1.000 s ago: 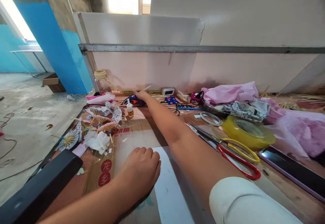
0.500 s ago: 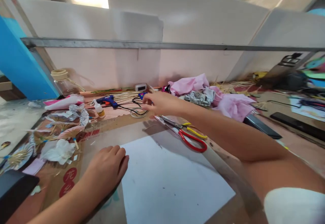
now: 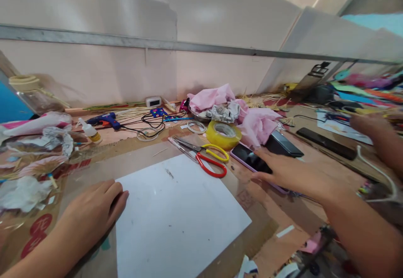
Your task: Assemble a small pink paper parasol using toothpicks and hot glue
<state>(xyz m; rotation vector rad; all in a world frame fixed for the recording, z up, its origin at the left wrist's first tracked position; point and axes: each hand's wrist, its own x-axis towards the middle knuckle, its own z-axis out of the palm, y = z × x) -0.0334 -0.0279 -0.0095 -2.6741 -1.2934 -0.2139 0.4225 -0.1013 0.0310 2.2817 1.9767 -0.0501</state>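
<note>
My left hand rests with curled fingers at the left edge of a white sheet of paper; nothing shows in it. My right hand is stretched over a phone with a pink-purple rim, covering part of it. Its thumb and fingers are apart, and whether they touch the phone is hard to tell. Scissors with one red and one yellow handle lie at the paper's far edge. Behind them sits a roll of yellow tape.
Crumpled pink cloth or paper is piled beyond the tape. A blue glue gun and a small glue bottle are at the back left. A dark flat case lies behind the phone. Another person's arm reaches in at far right.
My right hand has moved from the back middle of the table, near the cable, rightward and nearer to me, over the phone. My view has turned right; my left hand stays beside the paper.
</note>
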